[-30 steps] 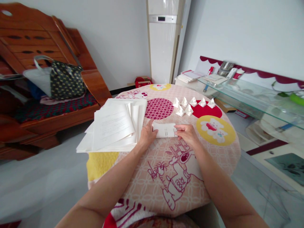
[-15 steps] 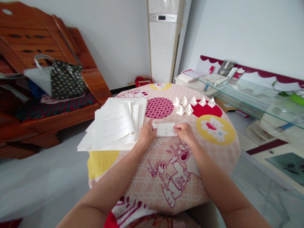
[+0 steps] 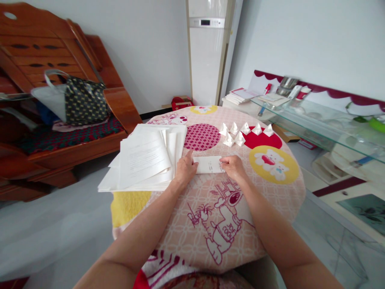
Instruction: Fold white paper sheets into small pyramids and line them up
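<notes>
A folded strip of white paper (image 3: 208, 164) lies flat on the round table's patterned cloth (image 3: 216, 224). My left hand (image 3: 185, 170) presses its left end with the fingers together. My right hand (image 3: 234, 167) pinches and presses the right end. A spread stack of white printed sheets (image 3: 147, 158) lies just left of my left hand. Several small folded white paper shapes (image 3: 243, 132) stand in a cluster beyond the strip, on the red and pink circles of the cloth.
A wooden bench (image 3: 54, 120) with a dotted bag (image 3: 84, 102) stands at the left. A tall white air conditioner (image 3: 207, 52) is at the back. A glass shelf (image 3: 315, 116) with books, cups and tins runs along the right, close to the table edge.
My right hand has slid slightly left along the strip. The left hand has hardly moved, and the view has shifted a little.
</notes>
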### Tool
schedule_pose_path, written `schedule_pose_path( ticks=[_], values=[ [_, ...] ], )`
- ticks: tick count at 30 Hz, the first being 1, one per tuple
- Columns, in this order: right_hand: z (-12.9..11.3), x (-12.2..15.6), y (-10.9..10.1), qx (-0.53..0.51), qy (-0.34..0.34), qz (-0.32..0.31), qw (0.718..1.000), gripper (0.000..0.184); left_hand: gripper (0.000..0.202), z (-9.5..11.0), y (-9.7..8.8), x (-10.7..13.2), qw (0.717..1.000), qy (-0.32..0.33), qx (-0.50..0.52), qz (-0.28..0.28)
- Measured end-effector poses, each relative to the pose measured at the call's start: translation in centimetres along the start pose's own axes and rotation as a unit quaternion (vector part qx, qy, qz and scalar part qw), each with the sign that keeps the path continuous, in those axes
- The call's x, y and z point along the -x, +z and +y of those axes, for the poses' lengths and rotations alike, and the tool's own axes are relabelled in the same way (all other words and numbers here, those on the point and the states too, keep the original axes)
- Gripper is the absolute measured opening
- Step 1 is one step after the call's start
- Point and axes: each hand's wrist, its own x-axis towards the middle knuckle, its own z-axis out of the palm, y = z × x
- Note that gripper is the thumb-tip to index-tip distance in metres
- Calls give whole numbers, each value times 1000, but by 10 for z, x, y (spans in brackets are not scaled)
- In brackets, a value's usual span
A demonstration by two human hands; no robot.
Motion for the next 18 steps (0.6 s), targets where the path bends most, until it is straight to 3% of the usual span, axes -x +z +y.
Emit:
schedule_pose_path(
  ticks=[18],
  values=[
    [0, -2, 1, 6, 7, 5, 1000, 32, 62, -1, 0, -2, 1000, -18, 17, 2]
  ],
)
